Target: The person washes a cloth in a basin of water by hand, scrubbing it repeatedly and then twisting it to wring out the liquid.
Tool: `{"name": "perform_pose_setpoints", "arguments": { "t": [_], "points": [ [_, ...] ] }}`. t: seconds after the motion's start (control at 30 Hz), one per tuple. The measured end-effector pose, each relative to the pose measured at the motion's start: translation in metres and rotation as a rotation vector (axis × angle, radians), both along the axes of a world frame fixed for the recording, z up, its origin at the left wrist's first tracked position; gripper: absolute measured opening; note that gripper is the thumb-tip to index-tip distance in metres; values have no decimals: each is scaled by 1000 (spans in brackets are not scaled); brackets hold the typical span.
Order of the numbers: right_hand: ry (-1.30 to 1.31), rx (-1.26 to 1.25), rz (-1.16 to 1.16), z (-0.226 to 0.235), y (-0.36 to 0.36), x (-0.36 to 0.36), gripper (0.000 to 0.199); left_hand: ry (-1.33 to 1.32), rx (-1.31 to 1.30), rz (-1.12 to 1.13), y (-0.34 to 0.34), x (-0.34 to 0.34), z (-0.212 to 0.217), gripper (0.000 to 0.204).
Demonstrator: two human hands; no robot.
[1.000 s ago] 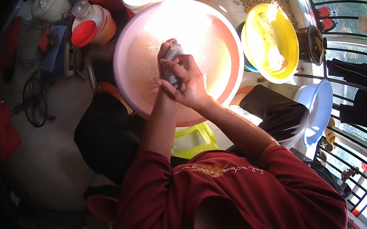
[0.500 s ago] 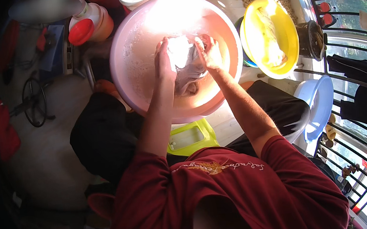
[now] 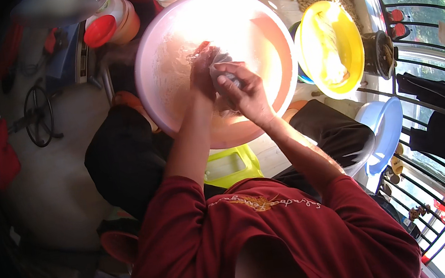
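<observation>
The right hand (image 3: 245, 87) is curled around a bunched gray cloth (image 3: 221, 59) over the big pink tub (image 3: 146, 87). The left hand (image 3: 203, 78) touches it too; bright blur hides whether it grips.

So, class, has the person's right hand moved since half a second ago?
Yes. Against the pink basin, the right hand has shifted left, toward the left hand, and lower in the picture.

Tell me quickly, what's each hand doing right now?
Left hand: closed around bunched grey cloth, over the pink basin.
Right hand: closed on the same cloth.
</observation>
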State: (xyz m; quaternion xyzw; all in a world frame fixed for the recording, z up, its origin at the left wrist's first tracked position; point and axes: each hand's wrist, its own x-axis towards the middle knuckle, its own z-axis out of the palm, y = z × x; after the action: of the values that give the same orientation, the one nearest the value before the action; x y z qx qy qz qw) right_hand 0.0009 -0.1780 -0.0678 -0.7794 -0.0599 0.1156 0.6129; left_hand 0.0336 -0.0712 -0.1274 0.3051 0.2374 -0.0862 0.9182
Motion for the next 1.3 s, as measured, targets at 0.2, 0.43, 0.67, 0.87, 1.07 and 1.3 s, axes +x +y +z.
{"name": "perform_pose_setpoints", "arguments": {
  "t": [0.2, 0.43, 0.67, 0.87, 1.07, 1.3],
  "points": [
    [-399, -258, -32, 1, 29, -6, 57, -169, 316, 16, -5, -3, -33, 32],
    [-44, -141, -233, -17, 19, 25, 36, 179, -54, 100, -18, 10, -16, 29],
    [648, 501, -631, -20, -18, 62, 28, 90, -65, 111, -20, 6, 7, 47],
    [883, 956, -810, -5, -31, 57, 25, 89, 219, -156, -21, -16, -18, 71],
    [790, 806, -700, -5, -50, 48, 28, 135, 451, -617, -21, -29, 10, 72],
    [-213, -600, -37, -26, -73, 37, 46, -85, 869, -938, 14, -22, 63, 71]
  ]
}}
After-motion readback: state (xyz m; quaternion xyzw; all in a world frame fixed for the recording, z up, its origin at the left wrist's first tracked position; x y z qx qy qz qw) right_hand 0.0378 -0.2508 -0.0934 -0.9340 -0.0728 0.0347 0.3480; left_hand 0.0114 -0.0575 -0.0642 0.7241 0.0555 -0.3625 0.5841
